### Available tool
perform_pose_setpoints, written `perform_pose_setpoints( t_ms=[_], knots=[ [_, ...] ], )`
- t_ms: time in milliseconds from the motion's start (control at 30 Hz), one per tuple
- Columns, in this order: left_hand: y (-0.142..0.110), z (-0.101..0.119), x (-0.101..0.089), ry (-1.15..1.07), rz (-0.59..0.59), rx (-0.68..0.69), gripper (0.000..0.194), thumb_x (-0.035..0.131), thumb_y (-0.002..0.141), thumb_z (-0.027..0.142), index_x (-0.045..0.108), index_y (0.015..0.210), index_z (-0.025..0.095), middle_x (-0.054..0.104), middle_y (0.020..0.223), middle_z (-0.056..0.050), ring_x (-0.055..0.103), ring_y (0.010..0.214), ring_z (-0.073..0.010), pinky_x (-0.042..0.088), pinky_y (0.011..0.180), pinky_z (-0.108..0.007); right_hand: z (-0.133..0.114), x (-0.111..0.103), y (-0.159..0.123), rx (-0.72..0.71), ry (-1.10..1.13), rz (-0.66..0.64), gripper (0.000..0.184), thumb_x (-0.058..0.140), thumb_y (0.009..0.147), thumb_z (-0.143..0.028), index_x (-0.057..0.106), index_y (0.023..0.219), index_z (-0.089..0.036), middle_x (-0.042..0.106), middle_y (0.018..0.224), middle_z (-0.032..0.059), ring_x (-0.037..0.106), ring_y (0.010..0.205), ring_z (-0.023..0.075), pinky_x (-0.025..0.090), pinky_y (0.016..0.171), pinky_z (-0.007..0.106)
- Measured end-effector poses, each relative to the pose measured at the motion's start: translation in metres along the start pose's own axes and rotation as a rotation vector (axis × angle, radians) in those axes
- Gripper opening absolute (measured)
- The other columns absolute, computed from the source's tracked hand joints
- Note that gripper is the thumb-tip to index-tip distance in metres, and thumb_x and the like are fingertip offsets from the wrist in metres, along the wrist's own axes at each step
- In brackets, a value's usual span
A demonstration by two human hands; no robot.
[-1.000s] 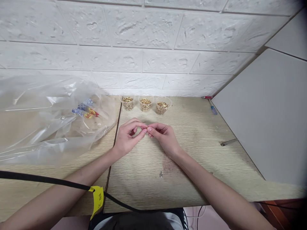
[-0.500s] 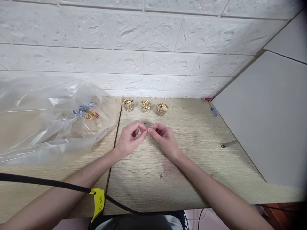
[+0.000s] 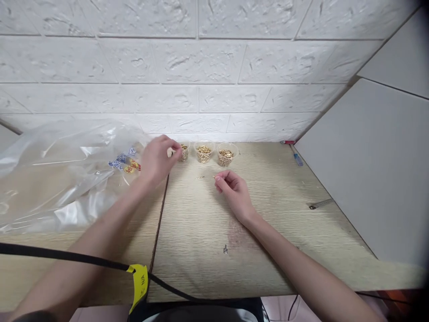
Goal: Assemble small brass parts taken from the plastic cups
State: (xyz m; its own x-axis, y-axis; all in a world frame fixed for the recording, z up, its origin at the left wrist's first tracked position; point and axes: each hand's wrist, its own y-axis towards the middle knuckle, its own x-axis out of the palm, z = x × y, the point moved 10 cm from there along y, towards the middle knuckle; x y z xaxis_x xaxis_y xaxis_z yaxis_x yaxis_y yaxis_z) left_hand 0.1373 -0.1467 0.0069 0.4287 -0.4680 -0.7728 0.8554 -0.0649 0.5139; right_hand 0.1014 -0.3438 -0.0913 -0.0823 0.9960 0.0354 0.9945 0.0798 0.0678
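My left hand (image 3: 158, 160) is at the near left side of the left clear cup (image 3: 184, 155), its thumb and forefinger bent together by the rim. Whatever those fingertips hold, if anything, is too small to make out. Thin gold metal pins fill part of this cup. Lower and to the right, my right hand (image 3: 234, 190) pinches a small gold pin, whose tip (image 3: 214, 176) just shows past the fingertips. Another gold pin (image 3: 199, 177) lies loose on the wooden table between the hands.
The middle cup (image 3: 204, 156) and right cup (image 3: 226, 158) also hold gold pieces. A plastic bag (image 3: 73, 179) covers the left side. A small metal part (image 3: 225, 249) lies near the front. Screwdrivers (image 3: 297, 158) and a metal tool (image 3: 320, 204) lie right. A black cable (image 3: 67, 256) crosses the front.
My left hand has parted from the right and moved up and left to the left cup. The right hand stays nearly in place with its pin. The view has tilted up slightly.
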Motion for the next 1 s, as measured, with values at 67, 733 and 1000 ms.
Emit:
perform_pose_setpoints(
  t_ms=[67, 733, 1000],
  knots=[
    [0.023, -0.015, 0.005, 0.16, -0.087, -0.067, 0.012, 0.06, 0.083, 0.023, 0.071, 0.082, 0.018, 0.067, 0.09, -0.005, 0.059, 0.085, -0.0206, 0.043, 0.074, -0.029, 0.001, 0.0, 0.0, -0.005, -0.009, -0.006, 0.023, 0.063, 0.078, -0.04, 0.056, 0.077, -0.018, 0.047, 0.065, -0.0038, 0.041, 0.061, 0.0113, 0.033, 0.06, 0.026],
    [0.064, 0.056, 0.079, 0.33, -0.595, 0.338, 0.026, 0.052, 0.08, 0.017, 0.076, 0.089, 0.018, 0.071, 0.09, -0.005, 0.061, 0.09, -0.0205, 0.047, 0.084, -0.029, -0.004, -0.006, 0.003, 0.019, 0.027, -0.009, 0.024, 0.065, 0.073, -0.04, 0.06, 0.078, -0.017, 0.048, 0.064, -0.0037, 0.042, 0.06, 0.0116, 0.033, 0.059, 0.027],
    [0.078, 0.009, 0.036, 0.171, -0.438, 0.133, 0.036, 0.043, 0.078, 0.009, 0.075, 0.093, 0.018, 0.069, 0.1, -0.004, 0.062, 0.09, -0.0183, 0.047, 0.087, -0.029, -0.005, -0.008, 0.004, -0.001, 0.014, -0.01, 0.026, 0.063, 0.078, -0.043, 0.058, 0.077, -0.018, 0.053, 0.067, -0.0017, 0.046, 0.062, 0.0127, 0.037, 0.063, 0.027]
  ],
)
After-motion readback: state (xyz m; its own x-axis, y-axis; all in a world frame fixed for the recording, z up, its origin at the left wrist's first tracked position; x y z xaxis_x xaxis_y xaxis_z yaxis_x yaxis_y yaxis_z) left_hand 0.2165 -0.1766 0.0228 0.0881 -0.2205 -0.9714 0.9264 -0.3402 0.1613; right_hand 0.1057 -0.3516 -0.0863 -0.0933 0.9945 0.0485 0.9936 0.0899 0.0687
